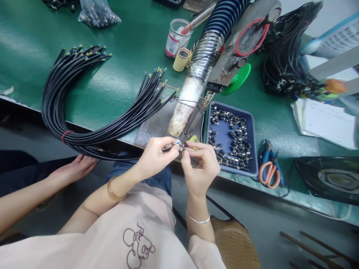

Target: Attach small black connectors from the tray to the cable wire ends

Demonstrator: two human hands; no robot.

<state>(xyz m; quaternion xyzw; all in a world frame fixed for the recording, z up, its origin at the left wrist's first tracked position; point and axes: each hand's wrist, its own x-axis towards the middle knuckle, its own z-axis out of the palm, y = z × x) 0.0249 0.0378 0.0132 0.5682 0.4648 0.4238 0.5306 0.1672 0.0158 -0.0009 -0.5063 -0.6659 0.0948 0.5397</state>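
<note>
My left hand (157, 155) pinches the stripped end of a black cable (171, 147) just in front of the table edge. My right hand (200, 168) is closed in a pinch right beside it, fingertips almost touching the left ones, holding a small connector part (185, 146) at the cable end. Both hands sit under the tip of a taped extraction hose (190, 101) and a soldering iron (196, 119). A blue tray (252, 142) of small black connectors lies just right of my right hand. Two bundles of black cables (73, 112) curve away on the left.
Another person's hand (74, 168) rests at the left under the cable bundle. Orange-handled cutters (269, 172) lie right of the tray. A jar (176, 37), tape roll (181, 59), green spool (238, 78), more cables (286, 63) and papers (328, 121) sit on the green table (126, 41).
</note>
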